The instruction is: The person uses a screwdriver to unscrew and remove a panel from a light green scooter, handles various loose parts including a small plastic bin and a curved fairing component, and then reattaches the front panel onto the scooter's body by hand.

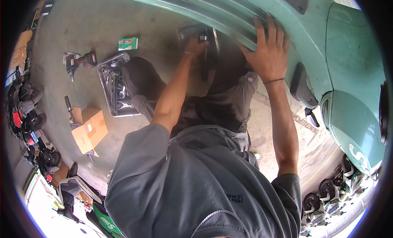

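I crouch beside a mint green scooter body (352, 49). My right hand (268, 57) lies spread on the lower edge of its ribbed panel (221, 10). Below that panel, my left hand (196, 46) is closed on a dark tool with a silver round top (203, 38), partly in shadow, over a metal tray (217, 37). What lies deeper under the panel is hard to make out. Left of my knee, a second metal tray (135, 114) holds wrenches and sockets (116, 84).
A cordless drill (80, 62), a small green-and-white box (127, 43) and an open cardboard box (90, 131) stand on the concrete floor (82, 21) at left. More scooters and scooter parts line the left edge (32, 127) and lower right (327, 189).
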Demonstrator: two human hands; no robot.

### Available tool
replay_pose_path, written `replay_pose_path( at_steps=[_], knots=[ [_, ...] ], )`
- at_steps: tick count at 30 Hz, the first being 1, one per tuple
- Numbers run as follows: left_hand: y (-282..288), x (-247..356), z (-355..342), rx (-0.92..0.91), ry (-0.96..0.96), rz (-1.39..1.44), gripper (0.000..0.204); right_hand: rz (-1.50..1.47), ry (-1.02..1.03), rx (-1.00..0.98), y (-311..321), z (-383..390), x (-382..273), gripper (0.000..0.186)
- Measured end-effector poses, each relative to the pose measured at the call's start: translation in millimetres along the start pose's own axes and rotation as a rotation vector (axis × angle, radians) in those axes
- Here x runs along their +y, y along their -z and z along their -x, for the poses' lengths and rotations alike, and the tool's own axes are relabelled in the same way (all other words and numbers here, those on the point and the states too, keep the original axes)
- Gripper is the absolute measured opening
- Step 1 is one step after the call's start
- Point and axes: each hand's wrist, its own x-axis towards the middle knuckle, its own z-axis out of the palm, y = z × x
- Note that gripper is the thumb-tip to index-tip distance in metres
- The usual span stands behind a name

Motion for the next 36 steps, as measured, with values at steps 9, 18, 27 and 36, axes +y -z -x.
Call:
replay_pose_path(
  at_steps=[9,18,27,36],
  knots=[
    [17,1,48,-0.089,0.208,-0.079,0.050,0.043,0.002,-0.010,0,-3,-4,0.073],
    [38,14,124,0.048,0.067,0.126,0.056,0.048,-0.006,-0.020,-3,1,-1,0.074],
    [7,38,77,0.076,0.262,-0.423,0.048,0.067,-0.002,-0.011,-5,2,2,0.074],
    [-8,8,-8,0.120,0.014,-0.273,0.020,0.052,-0.004,-0.004,-2,0,0,0.073]
  ],
)
